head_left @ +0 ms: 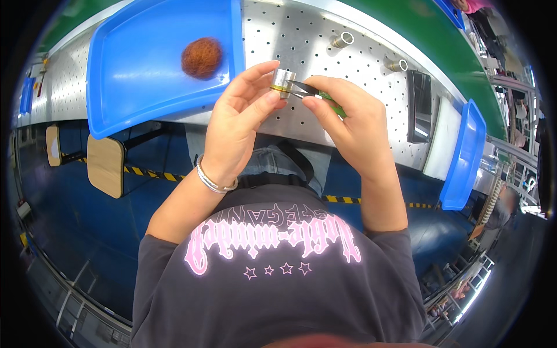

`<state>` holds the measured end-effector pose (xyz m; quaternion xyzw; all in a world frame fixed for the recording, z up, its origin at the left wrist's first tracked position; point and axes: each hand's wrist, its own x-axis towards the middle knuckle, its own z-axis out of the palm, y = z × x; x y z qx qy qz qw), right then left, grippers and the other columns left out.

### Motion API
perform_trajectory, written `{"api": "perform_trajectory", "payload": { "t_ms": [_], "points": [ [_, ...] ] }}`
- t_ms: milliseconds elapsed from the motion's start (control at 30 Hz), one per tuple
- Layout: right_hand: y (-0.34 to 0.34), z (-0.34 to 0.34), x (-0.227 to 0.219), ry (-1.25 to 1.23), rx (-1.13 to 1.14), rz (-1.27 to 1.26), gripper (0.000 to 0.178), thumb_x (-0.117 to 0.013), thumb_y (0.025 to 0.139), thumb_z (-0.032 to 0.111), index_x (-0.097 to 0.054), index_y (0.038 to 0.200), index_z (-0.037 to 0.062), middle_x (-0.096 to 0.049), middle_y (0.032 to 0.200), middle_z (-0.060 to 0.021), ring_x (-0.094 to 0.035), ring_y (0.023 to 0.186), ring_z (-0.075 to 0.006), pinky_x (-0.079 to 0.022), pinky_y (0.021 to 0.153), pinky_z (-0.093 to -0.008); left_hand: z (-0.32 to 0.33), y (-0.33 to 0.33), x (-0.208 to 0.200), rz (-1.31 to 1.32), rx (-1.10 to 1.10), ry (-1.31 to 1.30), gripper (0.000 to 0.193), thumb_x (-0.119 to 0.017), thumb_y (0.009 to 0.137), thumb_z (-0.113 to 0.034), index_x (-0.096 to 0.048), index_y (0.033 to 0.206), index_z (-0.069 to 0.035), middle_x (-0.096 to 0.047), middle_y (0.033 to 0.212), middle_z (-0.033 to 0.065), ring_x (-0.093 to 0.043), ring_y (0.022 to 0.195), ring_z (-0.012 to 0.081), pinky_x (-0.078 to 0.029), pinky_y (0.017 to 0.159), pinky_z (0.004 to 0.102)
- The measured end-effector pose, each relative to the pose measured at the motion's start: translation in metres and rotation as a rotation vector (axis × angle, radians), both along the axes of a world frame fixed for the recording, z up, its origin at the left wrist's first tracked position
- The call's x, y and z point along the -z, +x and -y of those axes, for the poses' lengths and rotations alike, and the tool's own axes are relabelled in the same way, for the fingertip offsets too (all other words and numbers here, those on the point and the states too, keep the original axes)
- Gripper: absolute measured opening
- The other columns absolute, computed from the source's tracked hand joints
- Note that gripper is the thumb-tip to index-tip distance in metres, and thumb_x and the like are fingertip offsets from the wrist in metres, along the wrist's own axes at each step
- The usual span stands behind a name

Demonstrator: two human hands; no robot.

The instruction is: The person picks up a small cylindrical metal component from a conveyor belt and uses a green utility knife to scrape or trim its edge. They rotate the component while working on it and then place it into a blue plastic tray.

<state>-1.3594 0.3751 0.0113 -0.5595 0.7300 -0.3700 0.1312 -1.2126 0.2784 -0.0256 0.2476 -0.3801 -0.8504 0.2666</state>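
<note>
My left hand [241,113] holds a short silver metal cylinder [284,77] with a yellowish band near its lower end, pinched between thumb and fingers above the table. In my right hand [354,116] is a pair of small pliers with green grips [335,107] and thin black jaws. The jaws are spread, and their tips reach the cylinder beside its band. Whether they press on the band I cannot tell. A fuzzy reddish-brown ball [202,58] sits in the large blue tray [116,69] to the left of my hands.
Two small metal tubes [342,40] [398,65] rest on the perforated metal table [307,35]. To the right are a black rectangular case [419,107], a white block [439,136] and another blue tray [464,156]. A stool [105,166] stands below left.
</note>
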Motion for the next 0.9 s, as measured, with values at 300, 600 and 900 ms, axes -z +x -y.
{"api": "perform_trajectory", "payload": {
  "t_ms": [300,600,900],
  "points": [
    [-0.0006,-0.0011,0.0059,-0.038,0.018,-0.044,0.015,-0.066,0.082,0.022,-0.067,0.087,0.0086,-0.061,0.067,-0.0058,-0.059,0.058,-0.0231,-0.045,0.051,-0.0318,-0.0011,-0.0008,0.0016,-0.006,-0.009,-0.008,0.041,-0.061,0.087,-0.006,-0.050,0.126,-0.001,-0.056,0.114,0.0075,-0.054,0.104,0.0143,-0.045,0.090,0.0294],
    [-0.0016,-0.0016,0.0058,-0.009,0.020,-0.027,0.014,-0.066,0.081,0.022,-0.067,0.085,0.0085,-0.060,0.065,-0.0054,-0.058,0.055,-0.0218,-0.044,0.049,-0.0311,-0.0017,-0.0011,0.0022,-0.016,-0.004,-0.003,0.041,-0.062,0.086,-0.005,-0.051,0.125,-0.001,-0.055,0.115,0.0073,-0.054,0.104,0.0143,-0.044,0.090,0.0292],
    [-0.0020,-0.0022,0.0072,-0.027,0.022,-0.023,0.013,-0.066,0.081,0.021,-0.068,0.085,0.0090,-0.062,0.066,-0.0050,-0.059,0.056,-0.0207,-0.044,0.049,-0.0297,-0.0027,-0.0018,0.0016,-0.008,-0.004,0.002,0.040,-0.062,0.086,-0.005,-0.051,0.124,-0.001,-0.055,0.115,0.0071,-0.053,0.105,0.0148,-0.045,0.090,0.0299]
  ]
}}
